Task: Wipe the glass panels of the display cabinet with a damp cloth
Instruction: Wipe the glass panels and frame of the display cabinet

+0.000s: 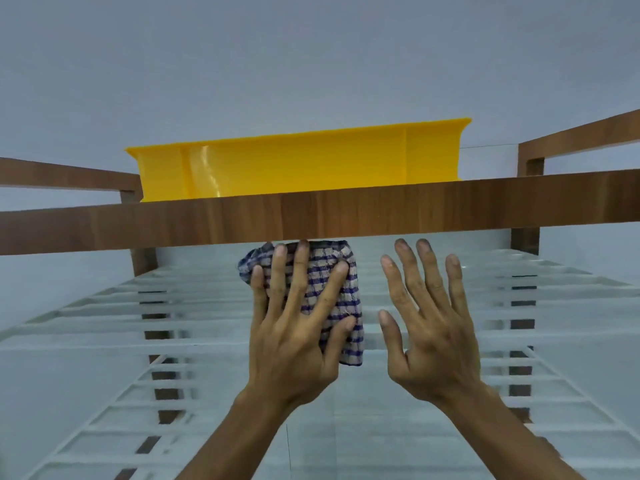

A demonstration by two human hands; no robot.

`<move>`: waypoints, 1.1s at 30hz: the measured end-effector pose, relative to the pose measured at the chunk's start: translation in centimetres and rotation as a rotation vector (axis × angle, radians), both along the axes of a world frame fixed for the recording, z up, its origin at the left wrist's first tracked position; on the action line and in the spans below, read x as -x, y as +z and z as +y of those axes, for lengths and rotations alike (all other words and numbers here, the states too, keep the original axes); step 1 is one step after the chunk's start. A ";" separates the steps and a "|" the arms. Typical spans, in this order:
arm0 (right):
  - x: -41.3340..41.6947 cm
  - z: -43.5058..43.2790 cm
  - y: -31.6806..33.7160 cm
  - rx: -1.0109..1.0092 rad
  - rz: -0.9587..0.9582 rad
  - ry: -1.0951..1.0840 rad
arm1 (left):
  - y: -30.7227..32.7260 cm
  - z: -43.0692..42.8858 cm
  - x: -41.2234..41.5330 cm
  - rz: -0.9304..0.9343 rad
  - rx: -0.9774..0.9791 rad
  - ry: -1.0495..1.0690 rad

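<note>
A blue and beige checked cloth (341, 289) lies flat against the cabinet's glass panel (554, 341), just under the wooden top rail (381, 213). My left hand (294, 334) presses on the cloth with fingers spread and straight. My right hand (429, 327) lies flat on the glass to the right of the cloth, fingers spread, holding nothing. The glass has frosted horizontal stripes, and wooden uprights show through it.
A yellow plastic tray (301, 168) stands on top of the cabinet behind the rail. Wooden frame pieces (581, 136) rise at the left and right of the top. A plain pale wall fills the background.
</note>
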State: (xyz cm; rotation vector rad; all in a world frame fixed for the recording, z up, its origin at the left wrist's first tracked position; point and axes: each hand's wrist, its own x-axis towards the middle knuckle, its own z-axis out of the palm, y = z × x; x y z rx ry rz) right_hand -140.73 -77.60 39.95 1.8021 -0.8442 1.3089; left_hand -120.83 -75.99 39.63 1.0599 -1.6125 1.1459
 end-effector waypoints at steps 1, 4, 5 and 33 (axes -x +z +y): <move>-0.1 0.0 0.0 0.000 0.002 -0.002 | -0.2 -0.1 0.5 0.030 -0.009 -0.009; 0.0 -0.1 0.0 0.004 0.008 0.002 | -0.3 0.0 2.9 0.089 -0.029 0.020; 0.1 -0.1 0.0 0.009 0.007 0.005 | -0.2 0.1 3.4 0.077 -0.040 0.016; 17.4 -0.9 0.7 -0.008 0.060 -0.104 | -0.3 -1.5 20.9 0.145 -0.015 0.016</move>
